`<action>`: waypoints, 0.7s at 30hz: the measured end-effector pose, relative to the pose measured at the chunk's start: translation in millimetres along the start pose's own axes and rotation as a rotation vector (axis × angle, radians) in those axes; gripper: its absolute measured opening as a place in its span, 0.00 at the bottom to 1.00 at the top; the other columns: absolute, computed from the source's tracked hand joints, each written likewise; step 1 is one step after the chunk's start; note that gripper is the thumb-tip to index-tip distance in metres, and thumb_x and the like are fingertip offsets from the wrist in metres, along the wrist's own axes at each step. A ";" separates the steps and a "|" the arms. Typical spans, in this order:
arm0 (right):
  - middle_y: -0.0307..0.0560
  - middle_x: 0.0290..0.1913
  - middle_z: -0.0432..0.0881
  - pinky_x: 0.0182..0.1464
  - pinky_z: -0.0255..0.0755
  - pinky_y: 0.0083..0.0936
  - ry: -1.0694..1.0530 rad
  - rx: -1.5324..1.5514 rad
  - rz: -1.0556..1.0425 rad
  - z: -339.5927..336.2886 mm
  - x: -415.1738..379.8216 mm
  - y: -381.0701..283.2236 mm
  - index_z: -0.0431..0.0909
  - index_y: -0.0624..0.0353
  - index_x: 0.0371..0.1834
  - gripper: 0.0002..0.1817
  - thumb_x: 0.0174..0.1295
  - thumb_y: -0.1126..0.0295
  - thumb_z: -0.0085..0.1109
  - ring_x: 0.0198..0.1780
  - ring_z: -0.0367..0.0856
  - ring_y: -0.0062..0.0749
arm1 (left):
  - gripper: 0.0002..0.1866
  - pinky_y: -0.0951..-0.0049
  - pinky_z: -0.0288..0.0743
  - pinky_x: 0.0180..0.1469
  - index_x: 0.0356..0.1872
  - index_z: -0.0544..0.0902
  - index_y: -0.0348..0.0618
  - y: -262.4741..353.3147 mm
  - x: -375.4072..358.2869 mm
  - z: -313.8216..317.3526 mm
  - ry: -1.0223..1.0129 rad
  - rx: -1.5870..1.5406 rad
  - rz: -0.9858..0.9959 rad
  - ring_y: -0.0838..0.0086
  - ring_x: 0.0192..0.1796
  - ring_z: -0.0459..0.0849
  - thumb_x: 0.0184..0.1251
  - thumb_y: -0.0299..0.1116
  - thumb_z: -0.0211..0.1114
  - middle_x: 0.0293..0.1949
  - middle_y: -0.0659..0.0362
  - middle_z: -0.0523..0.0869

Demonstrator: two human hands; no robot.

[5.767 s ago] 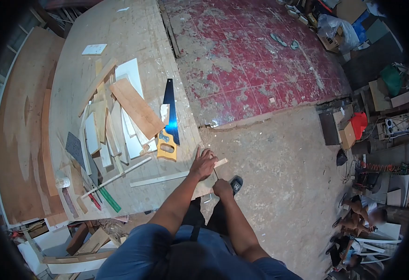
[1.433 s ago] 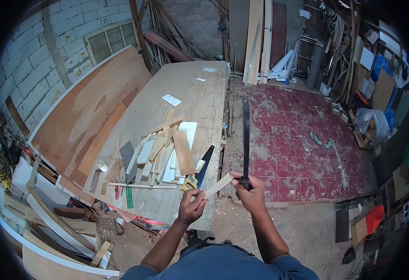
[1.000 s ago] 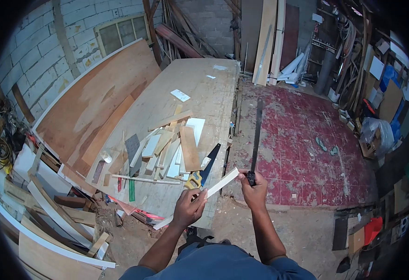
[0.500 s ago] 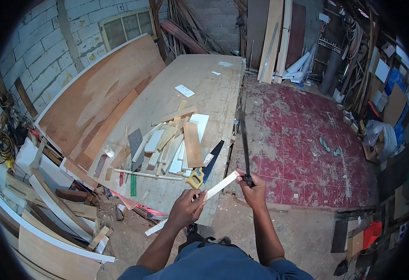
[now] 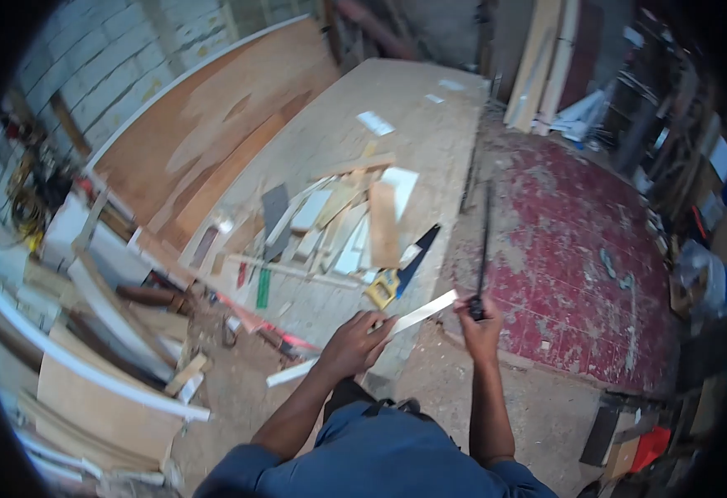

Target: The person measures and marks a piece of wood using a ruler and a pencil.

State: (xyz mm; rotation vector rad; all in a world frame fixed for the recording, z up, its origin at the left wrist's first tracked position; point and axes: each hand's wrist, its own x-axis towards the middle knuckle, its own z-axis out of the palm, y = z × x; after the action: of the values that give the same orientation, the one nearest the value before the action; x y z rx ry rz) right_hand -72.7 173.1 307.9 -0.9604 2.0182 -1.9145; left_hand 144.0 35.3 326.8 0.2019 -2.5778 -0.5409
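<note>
Strip (image 5: 423,313) of pale wood is held slantwise in front of the body, above the near corner of the bench (image 5: 420,104); the left hand (image 5: 357,342) grips it with curled fingers, and a pale length showing past the left forearm looks like its other end; the right hand (image 5: 481,328) is closed round the handle of a long dark tool (image 5: 485,241), probably a saw seen edge-on, which stands nearly upright; its thumb side is at the strip's far end, though blur hides whether they touch.

The step in hand seems to be looking over the end of the strip, with the tool kept ready rather than in use; any further cut would call for the strip to be laid back on the bench edge, pinned by the left hand, and the tool turned down to it.

Against the earliest frame, the strip is up off the bench, where it lay under the left hand, and the tool has come up to point away from the body; against half a second ago, the grips match and only the view has swung; the yellow-handled saw (image 5: 382,289) lies beside the wood scraps (image 5: 384,224), as before.
</note>
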 end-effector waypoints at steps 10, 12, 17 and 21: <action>0.30 0.19 0.72 0.18 0.53 0.18 -0.036 -0.066 0.514 54.6 -40.7 122.0 0.76 0.58 0.24 0.11 0.53 0.72 0.72 0.17 0.63 0.12 | 0.20 0.61 0.72 0.49 0.54 0.80 0.47 -153.8 -78.0 108.8 -0.236 -0.124 -0.126 0.59 0.48 0.78 0.59 0.26 0.62 0.45 0.55 0.78; 0.30 0.18 0.71 0.16 0.52 0.19 -0.030 -0.179 0.656 67.8 -49.1 128.4 0.77 0.59 0.23 0.11 0.53 0.71 0.72 0.15 0.62 0.12 | 0.22 0.61 0.72 0.48 0.55 0.80 0.50 -180.3 -92.6 128.1 -0.296 -0.074 -0.080 0.60 0.49 0.77 0.56 0.25 0.62 0.45 0.56 0.78; 0.32 0.16 0.71 0.14 0.53 0.21 -0.118 -0.154 0.716 98.0 -61.4 167.7 0.79 0.59 0.23 0.10 0.57 0.69 0.69 0.12 0.63 0.15 | 0.20 0.60 0.71 0.50 0.54 0.81 0.54 -229.9 -88.9 155.3 -0.487 0.048 0.048 0.60 0.52 0.77 0.59 0.28 0.58 0.45 0.54 0.79; 0.33 0.17 0.73 0.18 0.58 0.21 -0.173 -0.181 0.740 119.7 -60.0 198.1 0.80 0.61 0.24 0.09 0.57 0.70 0.68 0.15 0.65 0.16 | 0.21 0.55 0.68 0.58 0.58 0.78 0.47 -278.9 -92.3 164.0 -0.431 0.087 0.024 0.59 0.58 0.75 0.61 0.30 0.55 0.52 0.50 0.79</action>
State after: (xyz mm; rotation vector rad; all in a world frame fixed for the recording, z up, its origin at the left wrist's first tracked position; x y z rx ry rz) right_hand -22.3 99.6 86.0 -0.3037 2.0599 -1.2290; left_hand 154.1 -141.0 40.5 0.0896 -3.0206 -0.5087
